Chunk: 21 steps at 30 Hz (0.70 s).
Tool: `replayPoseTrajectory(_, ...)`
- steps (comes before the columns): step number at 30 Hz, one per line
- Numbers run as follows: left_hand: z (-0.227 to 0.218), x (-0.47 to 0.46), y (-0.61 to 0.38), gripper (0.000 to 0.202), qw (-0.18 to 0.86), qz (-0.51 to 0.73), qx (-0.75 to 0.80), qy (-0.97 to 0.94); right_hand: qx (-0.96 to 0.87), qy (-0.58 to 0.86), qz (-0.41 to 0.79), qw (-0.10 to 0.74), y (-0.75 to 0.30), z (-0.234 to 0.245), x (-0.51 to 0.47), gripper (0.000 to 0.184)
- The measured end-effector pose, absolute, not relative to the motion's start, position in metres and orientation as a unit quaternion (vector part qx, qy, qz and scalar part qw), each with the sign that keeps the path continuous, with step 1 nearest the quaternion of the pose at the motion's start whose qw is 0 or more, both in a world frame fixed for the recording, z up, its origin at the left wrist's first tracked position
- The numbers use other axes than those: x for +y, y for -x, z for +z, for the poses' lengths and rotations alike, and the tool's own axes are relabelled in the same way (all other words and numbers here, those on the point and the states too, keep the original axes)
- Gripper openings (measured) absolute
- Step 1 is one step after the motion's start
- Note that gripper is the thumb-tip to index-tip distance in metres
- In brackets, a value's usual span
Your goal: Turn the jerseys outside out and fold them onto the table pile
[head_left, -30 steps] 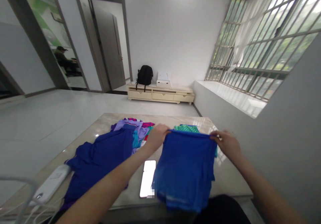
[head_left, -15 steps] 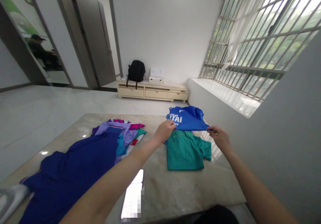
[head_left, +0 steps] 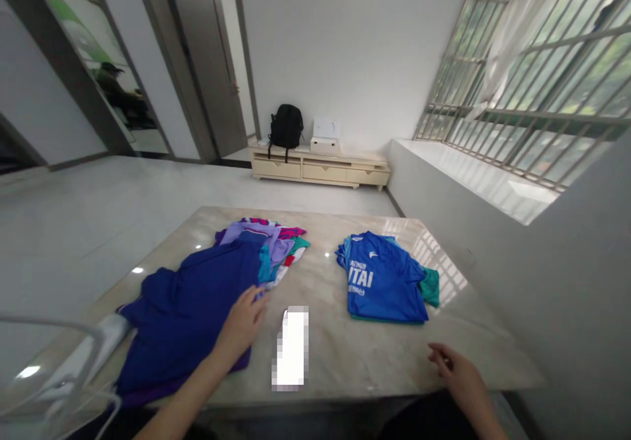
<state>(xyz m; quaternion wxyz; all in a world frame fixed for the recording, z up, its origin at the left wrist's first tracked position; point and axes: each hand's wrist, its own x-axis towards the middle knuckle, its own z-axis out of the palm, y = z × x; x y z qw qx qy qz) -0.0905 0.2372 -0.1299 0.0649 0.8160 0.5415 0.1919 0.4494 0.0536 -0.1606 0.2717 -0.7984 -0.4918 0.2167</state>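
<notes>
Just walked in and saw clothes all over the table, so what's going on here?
A person is working through clothes on a marble table. Their left hand rests on a dark blue garment spread over a heap of unfolded clothes. Their right hand hovers open near the table's front edge, holding nothing. A folded blue shirt lies on a folded green one.

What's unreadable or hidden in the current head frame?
- Phone: blurred out, screen unreadable.
- Green shirt: mostly hidden under the folded blue shirt.
- Clothes pile: partly covered by the dark blue garment.
- White device: cut off at left edge, blurry.
</notes>
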Motion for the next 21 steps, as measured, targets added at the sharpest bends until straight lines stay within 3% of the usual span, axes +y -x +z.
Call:
replayPoseTrajectory(5,-0.151,0.197,0.188,0.049,-0.006,0.186,0.671,-0.718,-0.523,0.790,0.236,0.214,-0.442,-0.170,0.071,0.040)
replayPoseTrajectory(12,-0.182,0.169,0.189,0.058,-0.021,0.152,0.680,-0.717,-0.544,0.766,0.258,0.228,-0.389,-0.188,0.089,0.046)
replayPoseTrajectory(18,-0.182,0.151,0.167,0.070,0.030,0.201,0.654,-0.729,-0.491,0.827,0.216,0.167,-0.347,-0.208,0.075,0.056)
replayPoseTrajectory(21,-0.183,0.147,0.157,0.057,0.081,0.283,0.646,-0.704,-0.501,0.821,0.221,0.160,-0.343,-0.208,0.070,0.058)
